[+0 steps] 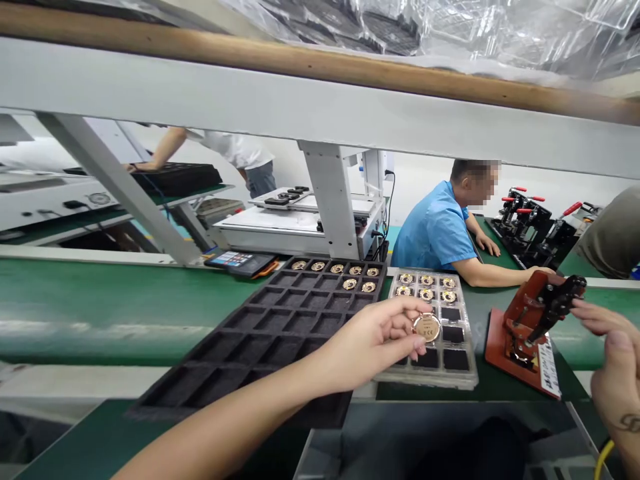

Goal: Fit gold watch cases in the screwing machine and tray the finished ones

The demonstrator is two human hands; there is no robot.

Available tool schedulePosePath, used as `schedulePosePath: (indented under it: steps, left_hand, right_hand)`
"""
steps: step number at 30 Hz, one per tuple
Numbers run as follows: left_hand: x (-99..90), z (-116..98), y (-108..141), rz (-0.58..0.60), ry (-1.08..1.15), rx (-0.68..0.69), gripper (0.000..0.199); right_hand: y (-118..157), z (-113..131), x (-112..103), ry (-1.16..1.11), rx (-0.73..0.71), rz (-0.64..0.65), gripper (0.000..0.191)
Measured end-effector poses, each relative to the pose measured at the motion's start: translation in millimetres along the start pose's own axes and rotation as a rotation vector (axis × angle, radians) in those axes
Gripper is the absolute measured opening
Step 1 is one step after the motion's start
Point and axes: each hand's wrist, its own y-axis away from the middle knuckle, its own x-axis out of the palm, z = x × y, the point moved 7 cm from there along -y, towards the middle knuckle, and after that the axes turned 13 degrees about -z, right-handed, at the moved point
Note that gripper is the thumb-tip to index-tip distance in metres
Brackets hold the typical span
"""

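My left hand (387, 337) pinches a round, gold-rimmed watch case (427, 327) by its edge, its printed back facing me. It is held above a clear plastic tray (467, 377), whose far rows hold several round gold watch parts (427, 295). My right hand (613, 363) is at the right edge, fingers stretched out beside the black lever (567, 300) of a red press fixture (520, 313). Whether the fingertips touch the lever I cannot tell. A part with a shiny rim (523, 358) sits at the base of the fixture.
A black compartment tray (240, 340) lies to the left, with several gold parts at its far end. Behind it are a dark tablet-like device (243, 262) and a metal post (330, 200). A co-worker in blue (433, 223) reaches near the fixture. A shelf beam (320, 110) crosses overhead.
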Motion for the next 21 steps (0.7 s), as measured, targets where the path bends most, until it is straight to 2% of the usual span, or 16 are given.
schedulePosePath:
  steps: [5, 13, 21]
  left_hand:
    - [5.7, -4.9, 4.9, 0.011, -0.044, 0.029, 0.038]
    - [10.6, -9.5, 11.9, 0.015, -0.058, 0.047, 0.038]
    - [23.8, -7.9, 13.5, 0.068, 0.036, -0.021, 0.04]
  right_hand:
    - [22.6, -18.7, 3.5, 0.001, -0.07, 0.119, 0.018]
    - [29.5, -9.6, -0.8, 0.043, -0.108, 0.189, 0.013]
    - [59.2, -12.2, -28.1, 0.145, -0.046, 0.222, 0.027]
